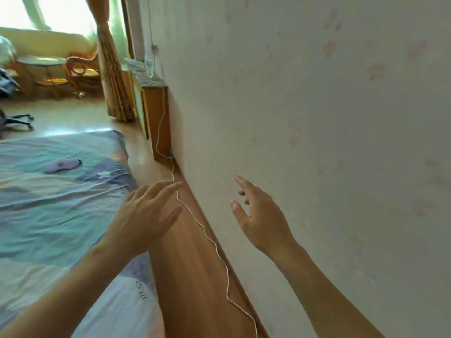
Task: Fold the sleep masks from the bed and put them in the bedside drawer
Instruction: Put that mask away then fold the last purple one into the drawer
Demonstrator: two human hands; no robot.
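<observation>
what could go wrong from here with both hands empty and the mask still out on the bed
1. The white cord runs loose along the floor by the wall, just beyond the left hand; a foot or hand could snag it.
2. The purple sleep mask lies well away from both hands on the bed, so reaching it likely means leaning far over.
3. The right hand is close to the wall and may bump it.

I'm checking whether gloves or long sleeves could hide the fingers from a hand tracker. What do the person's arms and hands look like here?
Both are bare. The left hand and right hand wear no gloves, and no rings, watch or bands show. Both forearms are uncovered right to the frame's bottom edge, with no sleeve in view. Nothing on them covers the fingers.
</observation>
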